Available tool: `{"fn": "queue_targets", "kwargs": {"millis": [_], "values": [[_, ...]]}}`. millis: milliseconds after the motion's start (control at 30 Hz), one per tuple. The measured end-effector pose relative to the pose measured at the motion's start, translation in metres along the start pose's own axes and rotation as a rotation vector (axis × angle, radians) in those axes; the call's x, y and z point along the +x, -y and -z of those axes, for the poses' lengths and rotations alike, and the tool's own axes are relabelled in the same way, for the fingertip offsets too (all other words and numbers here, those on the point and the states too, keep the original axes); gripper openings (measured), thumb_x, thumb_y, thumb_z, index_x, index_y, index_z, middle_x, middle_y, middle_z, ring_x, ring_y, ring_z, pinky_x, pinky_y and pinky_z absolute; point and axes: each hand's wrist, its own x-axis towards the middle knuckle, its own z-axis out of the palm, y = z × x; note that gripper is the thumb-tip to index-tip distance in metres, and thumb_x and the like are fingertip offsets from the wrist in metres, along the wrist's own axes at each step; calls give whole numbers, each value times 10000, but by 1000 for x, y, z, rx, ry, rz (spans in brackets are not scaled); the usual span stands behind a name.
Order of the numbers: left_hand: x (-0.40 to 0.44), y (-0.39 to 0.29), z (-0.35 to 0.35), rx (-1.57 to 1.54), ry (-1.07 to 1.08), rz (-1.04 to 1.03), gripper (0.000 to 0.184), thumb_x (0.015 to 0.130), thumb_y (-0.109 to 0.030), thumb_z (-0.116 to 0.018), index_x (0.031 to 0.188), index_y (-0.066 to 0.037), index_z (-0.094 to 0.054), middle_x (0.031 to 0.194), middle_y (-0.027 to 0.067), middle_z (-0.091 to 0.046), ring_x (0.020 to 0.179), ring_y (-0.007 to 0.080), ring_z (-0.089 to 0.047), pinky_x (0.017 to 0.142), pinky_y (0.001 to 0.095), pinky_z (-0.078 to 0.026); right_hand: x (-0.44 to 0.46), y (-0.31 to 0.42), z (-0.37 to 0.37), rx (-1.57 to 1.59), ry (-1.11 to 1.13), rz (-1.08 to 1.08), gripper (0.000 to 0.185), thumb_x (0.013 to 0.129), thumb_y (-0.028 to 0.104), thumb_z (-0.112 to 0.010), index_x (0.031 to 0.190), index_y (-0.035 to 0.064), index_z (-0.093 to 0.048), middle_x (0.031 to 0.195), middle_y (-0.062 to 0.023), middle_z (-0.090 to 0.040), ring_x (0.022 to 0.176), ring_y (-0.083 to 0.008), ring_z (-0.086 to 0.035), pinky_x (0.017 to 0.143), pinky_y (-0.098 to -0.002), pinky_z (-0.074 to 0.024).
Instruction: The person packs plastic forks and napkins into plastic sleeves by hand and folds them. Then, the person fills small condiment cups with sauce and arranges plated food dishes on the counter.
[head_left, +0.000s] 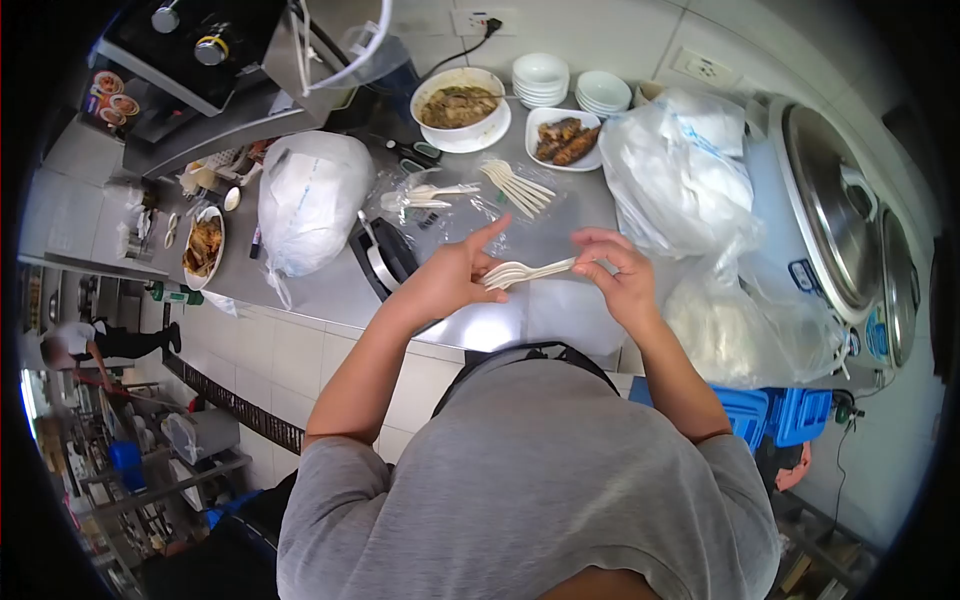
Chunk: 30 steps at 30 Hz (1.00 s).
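A small stack of white plastic spoons [527,272] is held level over the steel counter, bowls toward the left. My right hand [618,274] pinches the handle ends between thumb and fingers. At the bowl end is my left hand [458,273], its index finger stretched out and thumb apart, with the bowls against or close to the other fingers. Just beyond, white plastic forks [518,188] lie fanned out on the counter. Left of them, more white cutlery [430,196] lies on or in a clear plastic wrapper [392,184]; which of the two is unclear.
A stew bowl [458,80], stacked small bowls [541,78] and a dish of browned food [563,139] stand at the back. Filled plastic bags [315,195] [680,170] flank the work area. Large lidded pots [830,200] are at right. A person [110,342] stands far left.
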Motion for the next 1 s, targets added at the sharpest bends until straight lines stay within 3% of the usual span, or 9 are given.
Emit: {"fn": "queue_targets", "kwargs": {"millis": [300,333,467,633,700,800,900,933,1000], "values": [[-3,-2,-76,44,110,-42,836,729,-16,-736,1443,-114,-312,993,66,-686,855,103,-589,793,260,-475,-67,-14,29,-11,152,-134,83,765,28,-712,834,39,-668,871,-47,-629,773,-127,-566,657,-270,-448],[-3,1,-88,52,103,-95,656,750,-14,-711,1350,-113,-465,1006,55,-673,862,129,-609,773,264,-473,-73,-14,32,-30,178,-127,80,768,25,-711,834,39,-670,867,-43,-627,768,-122,-562,646,-275,-444],[-6,8,-126,115,91,-178,383,774,3,-678,1142,-93,-631,1022,95,-636,868,185,-617,773,289,-481,-108,-23,53,336,22,-389,86,793,0,-686,877,0,-667,864,-66,-647,750,-128,-596,667,-263,-477],[-8,6,-158,162,71,-318,395,768,1,-683,1145,-98,-619,1015,104,-634,910,239,-615,783,317,-490,-149,-22,70,689,-293,-792,108,817,-18,-651,915,-60,-639,833,-121,-663,712,-157,-633,703,-258,-513],[-2,8,-169,189,69,-387,413,757,-26,-704,1153,-103,-615,1013,104,-634,926,246,-611,782,323,-490,-162,-27,77,604,-333,-723,97,818,-25,-638,911,-56,-642,813,-112,-663,710,-152,-630,694,-257,-511],[14,3,-185,259,-284,-616,359,745,-129,-743,1074,-62,-617,961,115,-624,879,250,-603,739,338,-488,-174,-35,102,476,-497,-543,90,817,-38,-619,902,-51,-645,783,-98,-661,708,-144,-625,691,-255,-511],[40,22,-195,290,-455,-297,313,749,-269,-743,903,-28,-616,865,127,-613,812,257,-594,698,373,-480,-169,-40,125,266,-682,-463,86,812,-42,-616,891,-51,-648,772,-89,-659,699,-135,-621,688,-250,-511],[47,10,-198,322,-374,-114,294,788,-287,-686,759,-16,-578,777,130,-594,763,276,-578,670,388,-466,-167,-41,130,179,-738,-460,83,810,-41,-617,886,-51,-648,771,-87,-658,695,-133,-619,687,-248,-510],[72,36,-218,459,-332,-109,269,800,-257,-656,727,-13,-571,738,126,-585,751,291,-575,665,396,-463,-169,-65,120,155,-649,-450,77,810,-35,-624,880,-53,-648,769,-83,-658,686,-130,-620,677,-244,-510]]}}
